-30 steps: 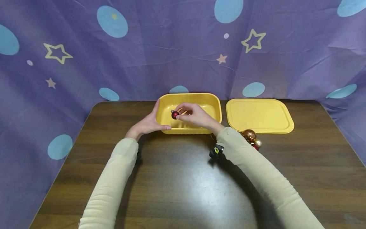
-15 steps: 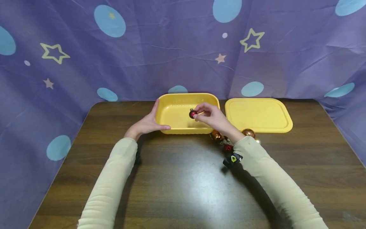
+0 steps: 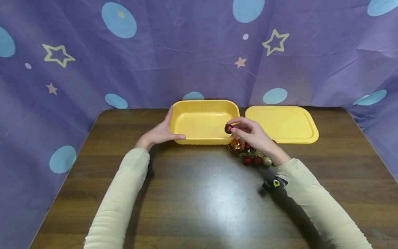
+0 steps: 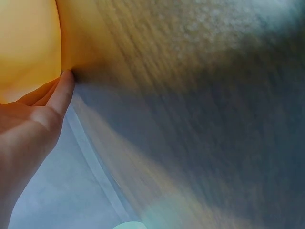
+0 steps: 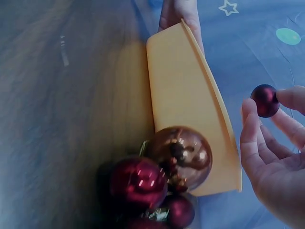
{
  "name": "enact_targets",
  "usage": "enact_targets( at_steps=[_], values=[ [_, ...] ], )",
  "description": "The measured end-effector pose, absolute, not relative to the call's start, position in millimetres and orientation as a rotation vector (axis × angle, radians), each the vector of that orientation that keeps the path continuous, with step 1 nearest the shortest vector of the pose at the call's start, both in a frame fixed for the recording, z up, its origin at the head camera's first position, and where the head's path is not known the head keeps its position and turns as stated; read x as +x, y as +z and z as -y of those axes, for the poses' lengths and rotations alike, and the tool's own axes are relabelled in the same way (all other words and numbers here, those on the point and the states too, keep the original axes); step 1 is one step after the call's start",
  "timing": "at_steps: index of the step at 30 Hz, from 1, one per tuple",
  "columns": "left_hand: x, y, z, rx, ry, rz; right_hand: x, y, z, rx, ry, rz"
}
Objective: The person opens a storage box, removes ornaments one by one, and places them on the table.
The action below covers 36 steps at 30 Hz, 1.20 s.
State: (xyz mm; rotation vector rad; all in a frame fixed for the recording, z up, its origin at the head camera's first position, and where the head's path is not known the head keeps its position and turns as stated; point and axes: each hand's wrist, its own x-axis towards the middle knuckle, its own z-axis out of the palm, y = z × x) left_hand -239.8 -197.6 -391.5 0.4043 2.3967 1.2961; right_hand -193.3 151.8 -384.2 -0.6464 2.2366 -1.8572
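My left hand (image 3: 160,133) holds the left end of a yellow plastic box (image 3: 205,141). Its thumb lies at the front rim and its fingers (image 4: 64,93) run along the box's side wall. Between thumb and fingertips, my right hand (image 3: 255,136) pinches a small dark red bauble (image 3: 228,129) at the front right corner of the box. That bauble (image 5: 265,101) is matte and round in the right wrist view. Just below the right hand, a cluster of baubles lies on the table: a copper bauble (image 3: 237,145), red baubles (image 3: 247,160) and a gold glittery bauble (image 3: 267,161).
A flat yellow lid (image 3: 281,122) lies to the right of the box. Both sit at the back of a brown wooden table (image 3: 186,193). A purple curtain (image 3: 199,55) with stars and blue ovals hangs behind. The right forearm covers part of the table at right.
My right hand has carried the red bauble rightward from over the box's inside to its front right corner, uncovering more of the bauble cluster. The left hand has stayed on the box.
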Motion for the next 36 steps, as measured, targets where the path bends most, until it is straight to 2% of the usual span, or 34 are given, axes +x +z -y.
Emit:
enact_targets(
  at_steps=[14,36],
  values=[
    [-241,-392,197,0.43,1.296,-2.42,-169,-399,-183,-0.827,-1.771,-2.348],
    [-240,-393,198,0.391,1.276,-2.428,-144,-412,-194,-0.734,-1.727,-2.609]
  ],
)
